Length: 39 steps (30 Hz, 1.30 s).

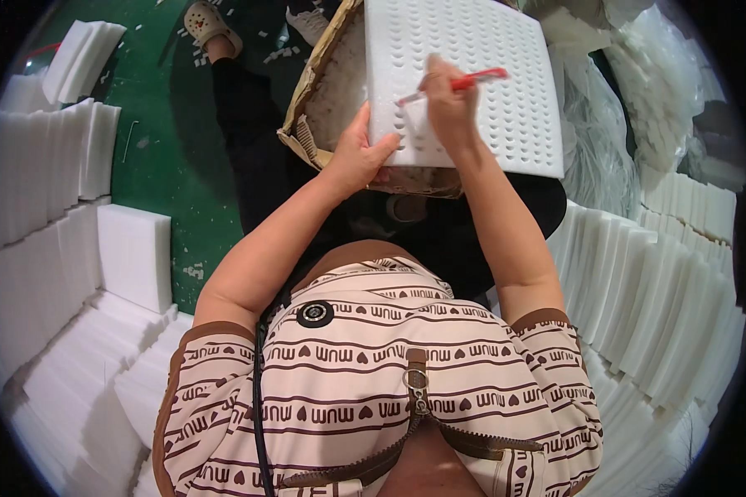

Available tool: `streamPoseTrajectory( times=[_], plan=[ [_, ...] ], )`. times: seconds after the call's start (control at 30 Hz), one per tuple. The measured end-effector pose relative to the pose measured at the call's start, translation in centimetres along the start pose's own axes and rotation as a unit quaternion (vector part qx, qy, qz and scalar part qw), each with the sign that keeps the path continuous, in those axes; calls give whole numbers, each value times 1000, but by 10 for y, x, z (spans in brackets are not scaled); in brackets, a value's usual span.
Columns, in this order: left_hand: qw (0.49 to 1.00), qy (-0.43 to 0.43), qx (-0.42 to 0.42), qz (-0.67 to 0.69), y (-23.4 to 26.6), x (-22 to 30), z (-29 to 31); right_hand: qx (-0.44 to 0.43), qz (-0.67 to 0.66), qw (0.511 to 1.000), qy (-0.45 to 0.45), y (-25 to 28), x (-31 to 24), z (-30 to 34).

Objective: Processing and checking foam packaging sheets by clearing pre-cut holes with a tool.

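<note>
A white foam sheet (514, 108) with rows of small curved cuts or holes lies across an open cardboard box (307, 91). My left hand (360, 156) grips the sheet's near left edge, thumb on top and fingers partly hidden underneath. Above the sheet, my right hand (449, 103) is closed around a slim red-handled tool (481, 79). Its thin tip points left and down to the sheet's left part, close to the holes. Whether the tip touches the foam, I cannot tell. Inside the box, whitish bits show left of the sheet.
Stacks of white foam sheets (33, 174) stand on the left, with a foam block (134, 257) beside them. More foam sheets (638, 282) are packed on the right, below clear plastic bags (655, 83). Small white scraps dot the green floor (153, 149). A clog-wearing foot (211, 29) shows at the top.
</note>
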<state>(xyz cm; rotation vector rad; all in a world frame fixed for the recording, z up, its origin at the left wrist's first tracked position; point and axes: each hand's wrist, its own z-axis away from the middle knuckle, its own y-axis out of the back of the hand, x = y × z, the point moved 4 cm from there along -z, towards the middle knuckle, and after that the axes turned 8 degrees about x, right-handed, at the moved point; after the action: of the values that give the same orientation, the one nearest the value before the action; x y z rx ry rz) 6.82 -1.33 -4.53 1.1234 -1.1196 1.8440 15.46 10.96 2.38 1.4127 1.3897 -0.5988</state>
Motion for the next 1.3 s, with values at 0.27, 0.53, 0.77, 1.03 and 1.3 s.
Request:
streamPoseTrajectory(
  times=[0.27,0.53,0.77,1.03,1.3],
  plan=[
    [998,-56,-26,-13,2,-13,-5,-37,176,983,28,-18,24,6],
    [998,28,7,47,0,1,-12,-14,18,999,-49,-9,11,22],
    [999,-20,13,45,-2,-2,-11,10,15,1000,-12,0,12,11],
    [998,-32,16,42,3,-6,-12,-17,-96,995,-28,-5,9,4],
    [998,-51,7,35,-1,-6,-9,-14,14,1000,23,-15,20,4]
  ],
)
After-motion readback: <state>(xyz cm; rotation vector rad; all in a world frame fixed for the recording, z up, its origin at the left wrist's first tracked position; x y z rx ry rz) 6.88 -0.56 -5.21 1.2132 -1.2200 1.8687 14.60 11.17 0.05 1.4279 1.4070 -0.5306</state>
